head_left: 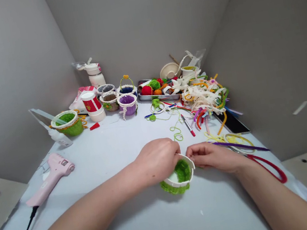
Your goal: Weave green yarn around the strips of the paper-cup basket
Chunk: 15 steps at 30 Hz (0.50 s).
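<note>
A small cup (pixel 175 188), wrapped in green yarn and with white upright strips at its rim, is tilted above the white table. My left hand (pixel 161 159) grips the cup's far left rim, fingers curled into it. At the cup's right side is my right hand (pixel 208 157), its fingertips pinched close to the rim. A bit of green yarn (pixel 200 168) shows under those fingers; most of what they pinch is hidden. Behind the hands, a loose green strand (pixel 177 134) curls on the table, by a small green ball (pixel 152 118).
A pink glue gun (pixel 54 176) with a black cord lies left. Red-handled scissors (pixel 270 169), a purple stick (pixel 242 145) and a phone (pixel 233 122) are right. Finished yarn baskets (pixel 128 105), a glue bottle (pixel 61 138), a tray (pixel 159 97) of yarn balls and tangled trim (pixel 202 96) line the back.
</note>
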Available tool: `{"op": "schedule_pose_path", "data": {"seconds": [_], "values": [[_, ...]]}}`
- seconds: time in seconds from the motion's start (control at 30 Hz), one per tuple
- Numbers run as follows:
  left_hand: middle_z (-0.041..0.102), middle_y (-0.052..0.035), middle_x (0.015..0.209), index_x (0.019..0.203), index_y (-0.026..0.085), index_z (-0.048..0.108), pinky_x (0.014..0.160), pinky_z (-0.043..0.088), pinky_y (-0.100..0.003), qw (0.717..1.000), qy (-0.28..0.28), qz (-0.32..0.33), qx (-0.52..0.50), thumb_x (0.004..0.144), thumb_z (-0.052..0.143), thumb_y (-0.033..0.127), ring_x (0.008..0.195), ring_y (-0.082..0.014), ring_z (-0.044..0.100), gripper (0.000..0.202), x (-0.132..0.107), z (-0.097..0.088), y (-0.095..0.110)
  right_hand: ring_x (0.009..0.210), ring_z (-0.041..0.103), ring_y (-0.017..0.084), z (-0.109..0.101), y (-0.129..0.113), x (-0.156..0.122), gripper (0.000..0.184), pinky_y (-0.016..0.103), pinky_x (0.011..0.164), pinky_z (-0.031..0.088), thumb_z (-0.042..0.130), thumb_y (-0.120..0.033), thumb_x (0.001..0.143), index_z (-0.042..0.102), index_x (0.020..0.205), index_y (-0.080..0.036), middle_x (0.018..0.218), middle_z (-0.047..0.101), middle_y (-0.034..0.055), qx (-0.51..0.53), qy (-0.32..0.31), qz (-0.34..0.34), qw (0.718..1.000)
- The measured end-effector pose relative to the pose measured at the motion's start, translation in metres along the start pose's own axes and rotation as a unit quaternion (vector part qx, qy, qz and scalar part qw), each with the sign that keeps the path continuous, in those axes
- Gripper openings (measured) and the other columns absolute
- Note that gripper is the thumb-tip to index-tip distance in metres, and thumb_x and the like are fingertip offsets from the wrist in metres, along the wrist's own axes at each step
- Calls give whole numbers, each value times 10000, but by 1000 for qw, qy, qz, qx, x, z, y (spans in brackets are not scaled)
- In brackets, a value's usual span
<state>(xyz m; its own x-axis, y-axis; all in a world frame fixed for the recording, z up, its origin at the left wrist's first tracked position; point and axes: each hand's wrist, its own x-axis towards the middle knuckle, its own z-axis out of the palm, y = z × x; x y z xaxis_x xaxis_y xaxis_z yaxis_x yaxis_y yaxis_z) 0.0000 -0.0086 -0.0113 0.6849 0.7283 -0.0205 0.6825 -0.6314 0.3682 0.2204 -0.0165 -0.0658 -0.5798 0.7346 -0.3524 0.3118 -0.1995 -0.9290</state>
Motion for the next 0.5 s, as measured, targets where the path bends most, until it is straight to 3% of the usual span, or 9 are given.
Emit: {"op": "schedule_pose_path", "data": {"seconds": [0.2, 0.3, 0.4, 0.5], "values": [[662, -53, 934, 934, 191, 642, 710, 443, -300, 1000, -5, 5, -9, 855, 453, 244, 841, -202, 608, 212, -3, -2, -3, 677, 499, 126, 10, -10, -2, 259, 231, 608, 386, 552, -395, 861, 634, 816, -154, 743, 596, 6, -157, 75, -51, 983], [638, -45, 990, 995, 206, 613, 734, 444, -290, 1000, 11, 20, -15, 843, 456, 204, 872, -187, 599, 219, -3, -2, -4, 684, 514, 133, 10, -11, -3, 246, 236, 615, 401, 539, -376, 869, 633, 827, -153, 755, 612, 17, -165, 88, -61, 980], [636, -35, 873, 858, 192, 620, 684, 434, -283, 1000, 4, 22, 6, 849, 449, 218, 785, -177, 588, 173, -3, -4, -5, 669, 504, 131, 9, -9, -4, 252, 235, 603, 396, 532, -380, 877, 626, 823, -153, 736, 598, 15, -157, 116, -81, 977], [638, -41, 847, 824, 184, 616, 659, 424, -281, 999, 33, -8, 33, 855, 441, 222, 756, -177, 579, 182, -2, -9, -7, 681, 505, 134, 9, -8, -4, 246, 233, 608, 400, 542, -389, 875, 620, 843, -159, 748, 588, 18, -138, 153, -114, 972]]}}
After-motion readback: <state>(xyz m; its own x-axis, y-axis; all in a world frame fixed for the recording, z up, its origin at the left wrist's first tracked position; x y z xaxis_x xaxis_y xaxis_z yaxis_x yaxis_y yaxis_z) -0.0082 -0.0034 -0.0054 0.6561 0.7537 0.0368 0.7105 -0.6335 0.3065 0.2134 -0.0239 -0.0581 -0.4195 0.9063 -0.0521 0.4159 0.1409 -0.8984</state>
